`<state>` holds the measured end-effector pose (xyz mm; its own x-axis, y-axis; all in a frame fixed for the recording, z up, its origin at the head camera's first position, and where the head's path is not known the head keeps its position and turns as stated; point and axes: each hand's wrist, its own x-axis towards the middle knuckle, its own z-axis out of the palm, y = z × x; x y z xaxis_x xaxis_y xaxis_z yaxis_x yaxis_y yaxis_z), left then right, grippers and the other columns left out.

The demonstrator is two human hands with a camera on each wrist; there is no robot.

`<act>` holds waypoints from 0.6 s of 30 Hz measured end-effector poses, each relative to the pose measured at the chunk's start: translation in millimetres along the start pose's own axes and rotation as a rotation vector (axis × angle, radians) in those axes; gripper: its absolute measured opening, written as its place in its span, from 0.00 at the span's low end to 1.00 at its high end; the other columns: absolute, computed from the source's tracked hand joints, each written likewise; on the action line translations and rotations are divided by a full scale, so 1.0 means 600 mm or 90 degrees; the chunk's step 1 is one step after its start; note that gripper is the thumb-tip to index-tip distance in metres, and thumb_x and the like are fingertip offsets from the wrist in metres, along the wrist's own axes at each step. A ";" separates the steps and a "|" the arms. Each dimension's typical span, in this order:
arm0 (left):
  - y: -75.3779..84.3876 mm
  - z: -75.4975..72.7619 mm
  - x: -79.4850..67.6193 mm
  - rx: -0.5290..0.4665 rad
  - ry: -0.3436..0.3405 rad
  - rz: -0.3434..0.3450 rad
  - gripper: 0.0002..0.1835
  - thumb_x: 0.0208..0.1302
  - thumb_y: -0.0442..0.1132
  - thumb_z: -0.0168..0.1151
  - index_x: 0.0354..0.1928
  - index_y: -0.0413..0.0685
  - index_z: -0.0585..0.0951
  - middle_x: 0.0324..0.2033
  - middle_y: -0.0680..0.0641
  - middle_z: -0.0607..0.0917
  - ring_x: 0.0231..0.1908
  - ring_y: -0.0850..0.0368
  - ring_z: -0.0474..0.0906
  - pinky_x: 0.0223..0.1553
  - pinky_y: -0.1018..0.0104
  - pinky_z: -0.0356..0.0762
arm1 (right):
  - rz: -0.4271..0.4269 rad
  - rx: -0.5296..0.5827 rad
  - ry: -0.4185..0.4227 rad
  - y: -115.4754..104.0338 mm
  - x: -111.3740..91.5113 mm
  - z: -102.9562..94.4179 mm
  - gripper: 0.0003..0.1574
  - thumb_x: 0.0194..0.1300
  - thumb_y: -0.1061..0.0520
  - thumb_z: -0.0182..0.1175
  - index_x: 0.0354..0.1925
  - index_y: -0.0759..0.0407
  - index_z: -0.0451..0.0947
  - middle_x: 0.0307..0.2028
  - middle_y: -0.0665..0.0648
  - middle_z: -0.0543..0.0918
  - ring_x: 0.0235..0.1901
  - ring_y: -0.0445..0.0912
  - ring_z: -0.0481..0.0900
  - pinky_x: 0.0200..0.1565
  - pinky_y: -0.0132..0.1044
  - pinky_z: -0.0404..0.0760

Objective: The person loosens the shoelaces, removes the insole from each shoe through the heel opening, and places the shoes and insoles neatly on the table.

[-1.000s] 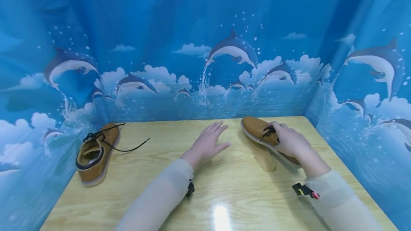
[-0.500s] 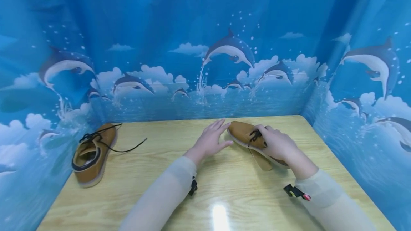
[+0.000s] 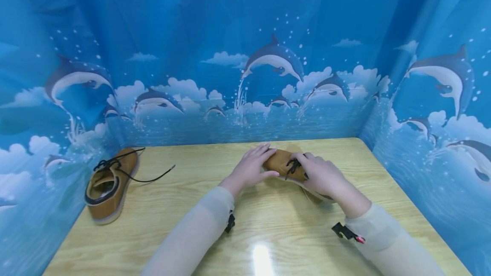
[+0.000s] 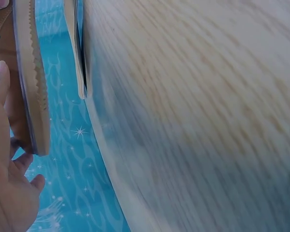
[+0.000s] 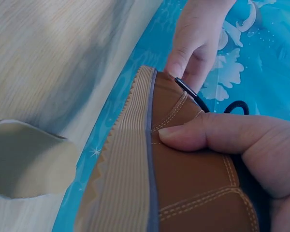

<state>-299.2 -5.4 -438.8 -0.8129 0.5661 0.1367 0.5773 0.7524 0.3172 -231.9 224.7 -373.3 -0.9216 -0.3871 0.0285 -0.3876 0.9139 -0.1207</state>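
A blue curtain [image 3: 192,33] printed with dolphins and clouds is hanging behind the work, wrapping round from nine o'clock through twelve to three. A pale wood-grain surface [image 3: 165,208] is spreading below it. Two pale sleeves [image 3: 192,233] are reaching in, from seven o'clock and from five.

The brown held shoe [image 3: 281,162] is hovering just above the surface, at about one o'clock from its middle, its toe pointing toward ten. Its mouth is lying hidden beneath a hand, so what it is containing cannot be told. The other shoe [image 3: 105,203] is standing upright at nine o'clock, its toe pointing toward one; its dark-rimmed mouth is showing a tan lining with a pale patch inside, too small to identify.

The right grip [image 3: 320,178] is clasping the held shoe around its middle, its thumb pressing the upper just over the sole. The left grip [image 3: 251,167] is cupping loosely at the toe, fingers extended beyond it; whether it is squeezing cannot be told.

An insole [image 5: 31,162] is lying on the surface underneath the held shoe, its ends peeping out at about twelve and five o'clock. A black lace [image 3: 151,180] is trailing from the other shoe toward three o'clock, while a black knot [image 3: 293,166] is sitting on the held shoe.
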 end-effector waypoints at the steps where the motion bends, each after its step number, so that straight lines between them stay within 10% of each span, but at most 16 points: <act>1: 0.000 0.000 -0.001 0.005 -0.003 0.000 0.47 0.63 0.74 0.50 0.79 0.64 0.54 0.79 0.51 0.49 0.78 0.53 0.42 0.76 0.48 0.43 | -0.002 -0.001 0.004 -0.002 -0.001 0.000 0.45 0.57 0.50 0.76 0.68 0.49 0.66 0.55 0.65 0.79 0.47 0.64 0.81 0.43 0.64 0.81; 18: -0.008 -0.003 -0.020 0.034 -0.008 0.027 0.45 0.63 0.75 0.49 0.78 0.67 0.58 0.79 0.51 0.52 0.77 0.49 0.47 0.76 0.46 0.45 | -0.030 -0.003 0.014 -0.025 -0.009 0.002 0.44 0.59 0.47 0.74 0.69 0.47 0.66 0.59 0.64 0.77 0.51 0.64 0.80 0.44 0.64 0.80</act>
<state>-292.2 -16.6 -440.1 -0.7864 0.6024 0.1371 0.6153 0.7440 0.2604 -220.9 213.0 -372.7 -0.9026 -0.4268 0.0565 -0.4305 0.8953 -0.1142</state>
